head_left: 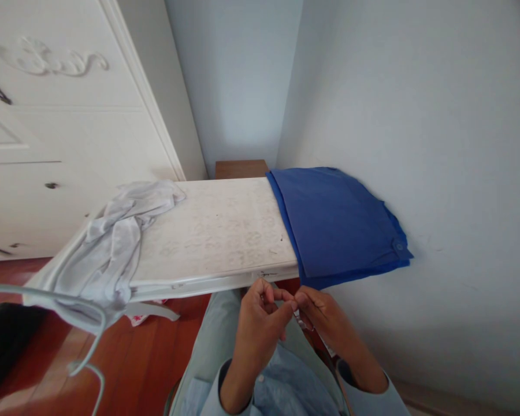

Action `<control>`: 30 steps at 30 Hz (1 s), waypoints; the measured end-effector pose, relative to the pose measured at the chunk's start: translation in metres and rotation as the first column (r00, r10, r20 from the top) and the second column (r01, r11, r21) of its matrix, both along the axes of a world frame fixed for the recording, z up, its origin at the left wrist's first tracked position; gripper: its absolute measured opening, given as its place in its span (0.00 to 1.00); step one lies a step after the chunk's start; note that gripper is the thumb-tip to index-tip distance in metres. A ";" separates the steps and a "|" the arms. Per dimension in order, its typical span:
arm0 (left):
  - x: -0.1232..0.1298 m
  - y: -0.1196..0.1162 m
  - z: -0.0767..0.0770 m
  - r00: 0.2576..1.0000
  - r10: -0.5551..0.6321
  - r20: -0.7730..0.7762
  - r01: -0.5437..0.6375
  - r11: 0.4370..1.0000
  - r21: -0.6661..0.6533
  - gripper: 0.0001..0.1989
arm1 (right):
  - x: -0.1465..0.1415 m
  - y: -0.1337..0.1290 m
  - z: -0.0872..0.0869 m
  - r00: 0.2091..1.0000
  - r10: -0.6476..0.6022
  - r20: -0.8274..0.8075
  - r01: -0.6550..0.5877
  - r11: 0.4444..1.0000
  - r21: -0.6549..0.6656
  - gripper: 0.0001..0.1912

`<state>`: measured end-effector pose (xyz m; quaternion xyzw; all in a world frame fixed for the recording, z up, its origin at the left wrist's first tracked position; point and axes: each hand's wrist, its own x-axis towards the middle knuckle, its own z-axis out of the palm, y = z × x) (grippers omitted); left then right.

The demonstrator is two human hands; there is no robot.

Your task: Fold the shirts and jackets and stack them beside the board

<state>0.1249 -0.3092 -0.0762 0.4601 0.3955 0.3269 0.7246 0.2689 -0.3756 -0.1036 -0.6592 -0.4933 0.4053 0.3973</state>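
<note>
My left hand [262, 318] and my right hand [327, 318] meet above my lap, just in front of the table edge. Thumb and forefinger are pinched on each hand, with the fingertips almost touching. Whatever lies between the fingertips is too small to make out. A small, shiny, whitish crinkled piece [301, 319] shows below the right fingers; its kind is unclear. Close beyond my right hand lies a folded blue cloth garment [329, 225] with a button at its right corner.
The garment covers the right end of a scuffed white table [216, 231]. A crumpled pale grey cloth [117, 237] drapes over its left end. At lower left, a curved light metal rod [69, 296] stands in front. White cabinets [69, 133] and a wall [416, 144] flank the table.
</note>
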 end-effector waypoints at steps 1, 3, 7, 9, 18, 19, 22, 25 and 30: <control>0.000 0.000 -0.001 1.000 -0.004 0.002 0.004 1.000 0.004 0.23 | -0.001 0.000 -0.001 1.000 -0.013 -0.006 0.013 1.000 -0.002 0.31; -0.001 -0.001 -0.001 1.000 -0.003 0.021 0.003 1.000 0.002 0.22 | -0.005 0.000 -0.002 0.999 -0.045 -0.030 0.045 0.999 -0.004 0.32; -0.002 -0.004 0.001 0.997 0.015 0.076 -0.014 1.000 -0.011 0.21 | -0.014 0.001 -0.002 0.988 -0.113 -0.106 0.116 0.993 0.022 0.31; -0.002 -0.004 0.003 0.994 0.018 0.106 -0.016 1.000 -0.014 0.21 | -0.017 0.002 -0.002 0.983 -0.125 -0.138 0.131 0.991 0.037 0.31; -0.004 -0.005 0.009 0.989 0.087 0.121 -0.073 0.991 -0.114 0.24 | -0.024 0.002 -0.006 0.945 -0.156 -0.287 0.176 0.983 0.043 0.31; -0.004 -0.005 0.009 0.990 0.097 0.104 -0.085 0.990 -0.109 0.24 | -0.024 0.002 -0.008 0.942 -0.158 -0.295 0.178 0.983 0.042 0.31; -0.003 -0.009 0.010 0.987 0.153 0.055 -0.148 0.986 -0.072 0.22 | -0.024 0.003 -0.009 0.942 -0.158 -0.295 0.175 0.984 0.032 0.29; -0.001 -0.013 0.009 0.980 0.198 0.035 -0.196 0.980 -0.044 0.21 | -0.024 0.006 -0.003 0.956 -0.168 -0.240 0.182 0.982 0.038 0.30; -0.002 -0.012 0.003 0.978 0.207 -0.001 -0.207 0.978 0.004 0.19 | -0.024 0.009 0.003 0.979 -0.168 -0.115 0.174 0.984 0.044 0.32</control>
